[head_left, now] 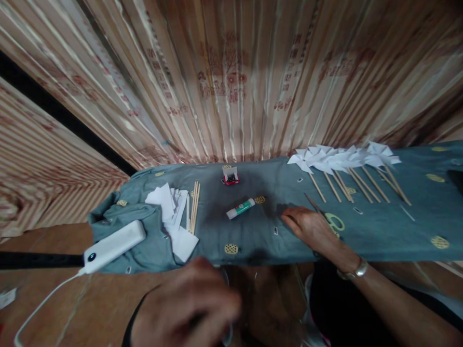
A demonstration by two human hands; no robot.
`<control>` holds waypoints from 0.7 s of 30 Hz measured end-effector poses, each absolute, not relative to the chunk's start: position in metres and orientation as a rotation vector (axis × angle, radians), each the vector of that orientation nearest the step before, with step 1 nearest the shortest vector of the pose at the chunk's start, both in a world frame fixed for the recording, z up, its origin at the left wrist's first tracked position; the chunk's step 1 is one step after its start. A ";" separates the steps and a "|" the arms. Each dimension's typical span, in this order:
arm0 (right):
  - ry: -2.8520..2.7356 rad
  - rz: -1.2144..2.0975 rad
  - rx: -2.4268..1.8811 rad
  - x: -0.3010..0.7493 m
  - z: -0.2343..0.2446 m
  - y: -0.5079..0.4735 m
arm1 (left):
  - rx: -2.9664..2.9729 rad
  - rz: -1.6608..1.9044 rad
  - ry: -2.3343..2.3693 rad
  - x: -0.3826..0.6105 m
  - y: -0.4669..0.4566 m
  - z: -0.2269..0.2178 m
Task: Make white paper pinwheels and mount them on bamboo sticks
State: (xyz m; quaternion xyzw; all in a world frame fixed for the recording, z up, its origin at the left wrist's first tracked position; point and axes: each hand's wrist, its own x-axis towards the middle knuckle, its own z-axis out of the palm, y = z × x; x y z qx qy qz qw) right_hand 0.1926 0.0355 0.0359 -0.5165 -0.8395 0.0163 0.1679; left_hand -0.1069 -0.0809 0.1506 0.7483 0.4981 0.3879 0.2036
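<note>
Several white paper pinwheels (314, 158), sharply folded and overlapping, lie in a row at the far right, and we count at least seven slim wooden sticks (360, 184) running from them toward us. Beneath them we see one wrinkled blue-grey cloth (217, 241) printed with yellow pineapples. One smooth, cylindrical glue stick (241, 208) with a green label lies on its side near the middle, and beyond it sits one small red box (231, 180), flap up, holding little dark pieces. To the left we find a loose pile of creased white paper (184, 243), at least three straight wooden rods (194, 207) beside it, and one rounded white power bank (115, 246) nearer us, its cable (39, 299) trailing off. One pair of scissors (334, 221) with yellow-green loop handles lies just beside our right hand (313, 229), which is low at the cloth, right of the glue stick, fingers bent together; we cannot tell whether they pinch anything. Our left hand (191, 308), blurred, hovers at the near side, fingers curled inward; whether it grips something we cannot tell.
</note>
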 end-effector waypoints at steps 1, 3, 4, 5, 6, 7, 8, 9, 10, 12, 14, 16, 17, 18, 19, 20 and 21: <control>-2.387 0.048 -1.464 0.194 0.036 0.035 | 2.047 1.103 1.477 -0.114 -0.067 0.142; -2.384 0.041 -1.461 0.196 0.037 0.034 | 1.890 1.241 1.775 -0.137 -0.035 0.119; -2.384 0.036 -1.459 0.197 0.037 0.034 | 1.834 1.295 1.911 -0.150 -0.019 0.106; -2.385 0.030 -1.460 0.198 0.037 0.033 | 1.811 1.306 2.038 -0.165 -0.004 0.093; -2.388 0.022 -1.462 0.200 0.037 0.033 | 1.841 1.267 2.159 -0.178 0.009 0.081; -2.392 0.015 -1.461 0.201 0.037 0.033 | 1.885 1.192 2.259 -0.191 0.019 0.071; -2.395 0.008 -1.459 0.202 0.038 0.033 | 1.910 1.136 2.344 -0.201 0.026 0.063; -2.394 -0.002 -1.456 0.203 0.038 0.032 | 1.924 1.067 2.407 -0.210 0.031 0.056; -2.389 -0.014 -1.454 0.204 0.038 0.032 | 1.927 1.005 2.454 -0.216 0.034 0.050; -2.371 -0.033 -1.443 0.206 0.039 0.032 | 1.913 0.914 2.509 -0.225 0.034 0.041; -2.351 -0.039 -1.433 0.208 0.040 0.031 | 1.901 0.888 2.520 -0.230 0.033 0.034; -2.339 -0.037 -1.428 0.209 0.042 0.031 | 1.885 0.895 2.508 -0.234 0.032 0.030; -2.336 -0.034 -1.426 0.209 0.042 0.031 | 1.874 0.906 2.496 -0.235 0.032 0.028; -2.334 -0.032 -1.426 0.209 0.043 0.031 | 1.863 0.920 2.481 -0.236 0.032 0.027; -2.334 -0.031 -1.424 0.209 0.043 0.031 | 1.850 0.937 2.465 -0.237 0.032 0.026; -2.332 -0.031 -1.421 0.210 0.043 0.030 | 1.837 0.955 2.449 -0.237 0.032 0.026; -2.329 -0.032 -1.419 0.210 0.044 0.030 | 1.824 0.974 2.430 -0.237 0.032 0.026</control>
